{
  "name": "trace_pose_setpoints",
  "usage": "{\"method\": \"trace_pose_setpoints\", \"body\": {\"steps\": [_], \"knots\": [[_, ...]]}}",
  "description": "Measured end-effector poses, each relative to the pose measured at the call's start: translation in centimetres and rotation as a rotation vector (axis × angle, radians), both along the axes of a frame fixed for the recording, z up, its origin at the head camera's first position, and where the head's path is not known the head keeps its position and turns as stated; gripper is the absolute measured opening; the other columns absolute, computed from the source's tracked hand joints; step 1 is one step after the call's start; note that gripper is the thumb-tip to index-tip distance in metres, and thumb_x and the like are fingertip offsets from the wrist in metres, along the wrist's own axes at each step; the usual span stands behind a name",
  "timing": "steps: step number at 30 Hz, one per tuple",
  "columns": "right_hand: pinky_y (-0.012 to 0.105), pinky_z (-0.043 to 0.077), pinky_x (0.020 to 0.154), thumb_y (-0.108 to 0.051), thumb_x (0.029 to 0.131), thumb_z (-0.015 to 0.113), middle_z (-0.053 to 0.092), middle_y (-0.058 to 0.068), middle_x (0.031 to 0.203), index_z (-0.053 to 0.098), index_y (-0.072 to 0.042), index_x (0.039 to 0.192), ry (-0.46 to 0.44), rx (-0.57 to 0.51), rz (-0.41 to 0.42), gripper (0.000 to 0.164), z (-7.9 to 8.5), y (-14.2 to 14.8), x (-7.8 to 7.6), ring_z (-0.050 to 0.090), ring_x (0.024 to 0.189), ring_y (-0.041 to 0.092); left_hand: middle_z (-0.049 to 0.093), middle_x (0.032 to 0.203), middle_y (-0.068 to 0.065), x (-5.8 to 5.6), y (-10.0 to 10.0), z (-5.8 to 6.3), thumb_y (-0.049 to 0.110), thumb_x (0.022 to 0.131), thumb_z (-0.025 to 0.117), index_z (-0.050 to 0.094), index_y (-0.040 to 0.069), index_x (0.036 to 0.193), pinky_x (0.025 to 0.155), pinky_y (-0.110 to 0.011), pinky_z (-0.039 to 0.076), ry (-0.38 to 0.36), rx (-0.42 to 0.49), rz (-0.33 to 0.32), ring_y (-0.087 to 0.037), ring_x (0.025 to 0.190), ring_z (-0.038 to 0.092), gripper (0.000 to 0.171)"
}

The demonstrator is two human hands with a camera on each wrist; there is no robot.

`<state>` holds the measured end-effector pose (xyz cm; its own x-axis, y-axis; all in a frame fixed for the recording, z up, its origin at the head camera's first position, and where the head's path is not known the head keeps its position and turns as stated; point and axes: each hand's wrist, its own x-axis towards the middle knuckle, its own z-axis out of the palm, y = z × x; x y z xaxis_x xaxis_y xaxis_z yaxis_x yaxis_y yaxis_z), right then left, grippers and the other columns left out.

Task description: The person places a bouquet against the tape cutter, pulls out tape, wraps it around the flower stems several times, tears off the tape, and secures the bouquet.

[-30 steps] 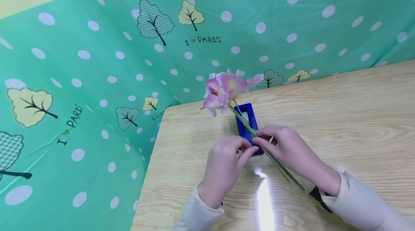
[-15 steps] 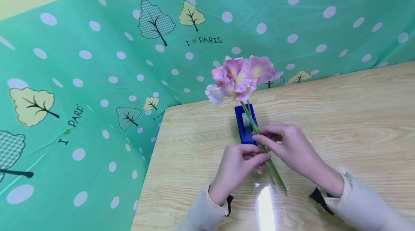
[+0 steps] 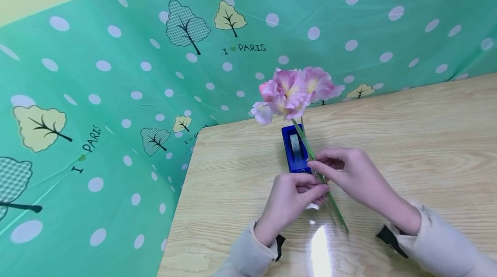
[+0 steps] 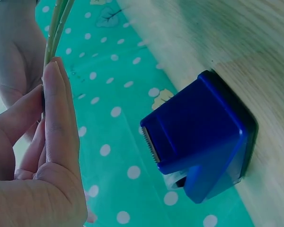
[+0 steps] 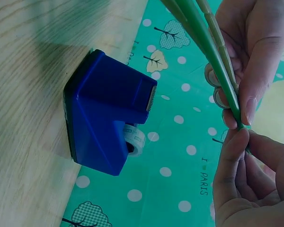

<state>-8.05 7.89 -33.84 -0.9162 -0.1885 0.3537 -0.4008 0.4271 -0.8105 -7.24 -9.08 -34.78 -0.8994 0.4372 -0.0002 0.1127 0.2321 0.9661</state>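
Pink-and-purple ruffled flowers [image 3: 291,91] lean up and left on thin green stems [image 3: 338,213]. My right hand [image 3: 355,171] pinches the stems about midway, and my left hand [image 3: 293,199] pinches them just below. In the left wrist view, the left hand's [image 4: 57,156] thumb and straight fingers press the stems between them. The right wrist view shows two stems [image 5: 208,47] meeting at the fingertips of both hands. Beyond the hands stands a blue tape dispenser [image 3: 287,143] with a toothed cutter; its tape roll [image 5: 136,139] shows at the side.
The dispenser rests on a light wooden table [image 3: 419,139]. A green dotted cloth [image 3: 116,74] printed with trees hangs behind and to the left. Glare [image 3: 320,249] shines on the tabletop near the front. A small whitish patch below the left hand cannot be identified.
My left hand has moved right onto the stems. The flowers have swung up and right, and the stem ends have shifted left. Over the last half second both hands drift slightly right.
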Motion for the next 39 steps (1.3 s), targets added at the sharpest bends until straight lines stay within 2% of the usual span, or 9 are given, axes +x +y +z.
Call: {"method": "trace_pose_setpoints", "body": {"steps": [3, 10, 17, 23, 29, 39], "knots": [[0.021, 0.058, 0.064, -0.013, 0.089, 0.075, 0.076, 0.003, 0.089, 0.077, -0.007, 0.093, -0.002, 0.002, -0.005, 0.008, 0.1, 0.3, -0.1, 0.070, 0.074, 0.006, 0.073, 0.074, -0.020, 0.0, 0.3, 0.2, 0.009, 0.090, 0.073, 0.075, -0.005, 0.084, 0.063, -0.038, 0.061, 0.017, -0.004, -0.001, -0.022, 0.063, 0.072, 0.016], [0.021, 0.057, 0.064, -0.014, 0.090, 0.074, 0.076, 0.004, 0.089, 0.077, -0.007, 0.094, -0.019, 0.006, -0.012, 0.008, 0.3, 1.0, -0.1, 0.069, 0.073, 0.006, 0.073, 0.078, -0.020, 0.0, 1.1, 0.4, 0.007, 0.091, 0.071, 0.075, -0.006, 0.086, 0.061, -0.030, 0.061, 0.009, 0.005, -0.007, -0.026, 0.064, 0.073, 0.015], [0.020, 0.057, 0.063, -0.012, 0.089, 0.075, 0.075, 0.004, 0.088, 0.076, -0.006, 0.094, -0.018, 0.011, -0.022, 0.008, 0.3, 2.3, -0.3, 0.068, 0.072, 0.004, 0.075, 0.079, -0.014, -0.3, 2.3, 0.5, 0.009, 0.093, 0.069, 0.075, -0.004, 0.091, 0.062, -0.027, 0.060, 0.048, -0.064, -0.017, -0.018, 0.064, 0.073, 0.015], [0.019, 0.056, 0.061, -0.010, 0.089, 0.074, 0.075, 0.003, 0.085, 0.076, -0.005, 0.094, -0.017, 0.001, -0.009, 0.007, -0.3, 3.2, -0.5, 0.066, 0.067, 0.003, 0.075, 0.078, -0.012, -0.4, 3.2, -0.1, 0.008, 0.093, 0.069, 0.075, -0.004, 0.092, 0.062, -0.025, 0.060, 0.012, -0.063, -0.009, -0.008, 0.061, 0.070, 0.013], [0.016, 0.055, 0.061, -0.010, 0.089, 0.075, 0.075, 0.007, 0.086, 0.076, -0.001, 0.096, -0.014, 0.020, -0.041, 0.012, -0.8, 4.2, -0.6, 0.066, 0.066, 0.001, 0.075, 0.077, -0.013, -0.4, 4.2, -0.4, 0.007, 0.092, 0.069, 0.075, -0.004, 0.092, 0.062, -0.028, 0.060, 0.011, -0.049, -0.003, 0.004, 0.057, 0.064, 0.012], [0.011, 0.052, 0.062, -0.013, 0.090, 0.074, 0.075, 0.012, 0.088, 0.075, 0.001, 0.099, -0.040, 0.064, -0.101, 0.017, -1.2, 6.9, -1.2, 0.066, 0.069, -0.003, 0.073, 0.074, -0.006, -0.9, 7.1, -0.3, 0.008, 0.094, 0.068, 0.073, -0.003, 0.093, 0.062, -0.025, 0.060, -0.016, -0.059, 0.009, 0.007, 0.055, 0.060, 0.012]]}}
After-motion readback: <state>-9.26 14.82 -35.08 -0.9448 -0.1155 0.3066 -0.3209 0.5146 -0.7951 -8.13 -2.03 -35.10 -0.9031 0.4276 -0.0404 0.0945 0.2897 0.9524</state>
